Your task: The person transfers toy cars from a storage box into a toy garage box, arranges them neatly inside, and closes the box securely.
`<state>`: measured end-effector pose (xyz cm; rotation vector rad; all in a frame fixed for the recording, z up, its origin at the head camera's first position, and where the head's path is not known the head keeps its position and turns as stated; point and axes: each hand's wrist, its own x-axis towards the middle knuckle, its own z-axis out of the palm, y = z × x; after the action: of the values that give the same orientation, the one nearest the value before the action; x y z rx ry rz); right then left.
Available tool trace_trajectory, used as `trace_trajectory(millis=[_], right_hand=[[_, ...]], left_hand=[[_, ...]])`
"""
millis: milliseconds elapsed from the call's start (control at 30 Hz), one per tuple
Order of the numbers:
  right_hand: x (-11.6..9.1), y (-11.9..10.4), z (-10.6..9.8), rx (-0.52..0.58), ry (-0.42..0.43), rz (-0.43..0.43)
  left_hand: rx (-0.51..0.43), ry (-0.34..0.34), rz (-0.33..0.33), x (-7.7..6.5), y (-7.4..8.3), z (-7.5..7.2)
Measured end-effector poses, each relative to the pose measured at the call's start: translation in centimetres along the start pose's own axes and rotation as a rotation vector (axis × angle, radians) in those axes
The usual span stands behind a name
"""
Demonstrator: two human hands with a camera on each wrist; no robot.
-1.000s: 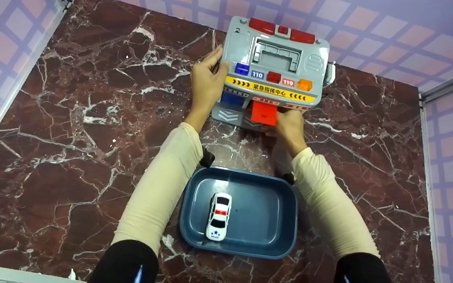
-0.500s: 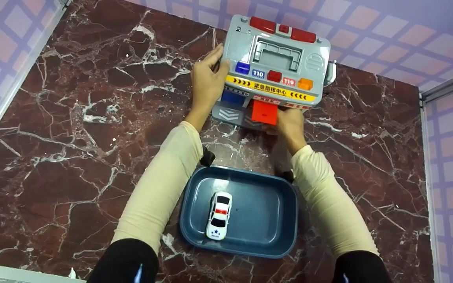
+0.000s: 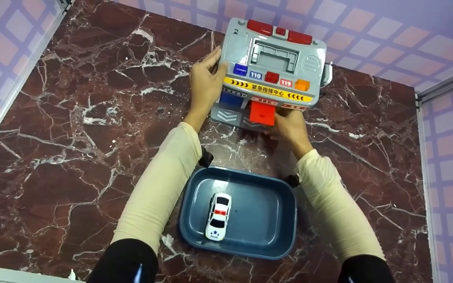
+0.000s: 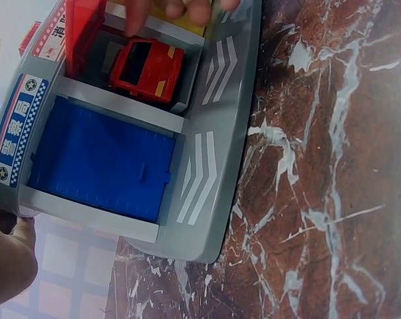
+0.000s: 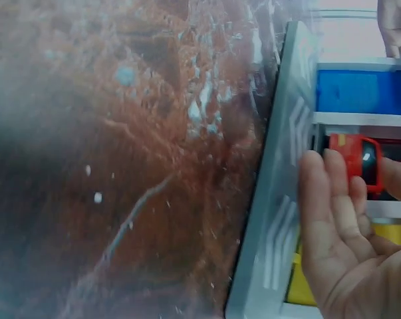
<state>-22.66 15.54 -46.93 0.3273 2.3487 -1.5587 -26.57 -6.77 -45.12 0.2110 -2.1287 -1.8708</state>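
Note:
A grey toy rescue station [image 3: 240, 47] stands on the marbled surface near the back wall. My left hand [image 3: 206, 82] holds its left side, thumb at the front corner. In front of the middle bay is my right hand [image 3: 292, 125], under the raised red door [image 3: 262, 113]. A red toy car [image 4: 150, 70] sits inside that bay. In the right wrist view, my nearly straight right fingers [image 5: 340, 212] lie beside the car, with the thumb at its other end. Whether they touch it is hard to tell. The neighbouring blue door [image 4: 104, 156] is down.
Between my forearms stands a blue-grey plastic tub [image 3: 285, 232], with a white toy police car [image 3: 219, 216] inside it. A yellow door [image 5: 390, 234] belongs to the bay beside my right hand. Patterned walls [image 3: 452, 157] border the surface at the back and sides.
My right hand and forearm have shifted slightly to the right and toward me. The left hand keeps its hold on the station. The police car stays in the tub.

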Motion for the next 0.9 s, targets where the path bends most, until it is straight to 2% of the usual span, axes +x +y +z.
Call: trace_trajectory(millis=[167, 267, 400, 467, 567, 667, 733, 800, 900], right_hand=[[-1.6, -1.2, -1.9, -0.168, -0.095, -0.041], [-2.9, -2.4, -2.8, -0.331, -0.052, -0.125], [-4.5, -3.8, -3.2, -0.508, 0.126, -0.349], [-4.9, -4.3, -3.1, -0.525, 0.211, -0.480], [-5.0, -4.6, -2.6, -0.520, 0.295, -0.689], [-4.5, -4.5, -2.2, -0.532, 0.328, -0.877], [-4.0, -4.3, -1.9, -0.581, 0.340, -0.970], [-3.5, -4.0, -1.7, -0.630, 0.331, -1.018], [-2.7, -3.6, -1.5, -0.685, 0.294, -1.031]], left_hand=[[0.000, 0.001, 0.003, 0.0, -0.1, -0.1], [-0.001, 0.005, 0.005, 0.0, -0.1, -0.1], [-0.003, 0.007, 0.014, 0.0, -0.1, 0.0], [-0.003, 0.009, 0.017, 0.1, -0.1, 0.0], [-0.011, 0.010, 0.014, 0.1, -0.1, 0.1], [0.005, 0.009, 0.014, 0.1, -0.2, 0.1], [0.014, 0.009, 0.016, 0.1, -0.2, 0.0], [0.020, 0.009, 0.018, 0.1, -0.2, 0.0], [0.020, 0.008, 0.018, 0.1, -0.1, 0.0]])
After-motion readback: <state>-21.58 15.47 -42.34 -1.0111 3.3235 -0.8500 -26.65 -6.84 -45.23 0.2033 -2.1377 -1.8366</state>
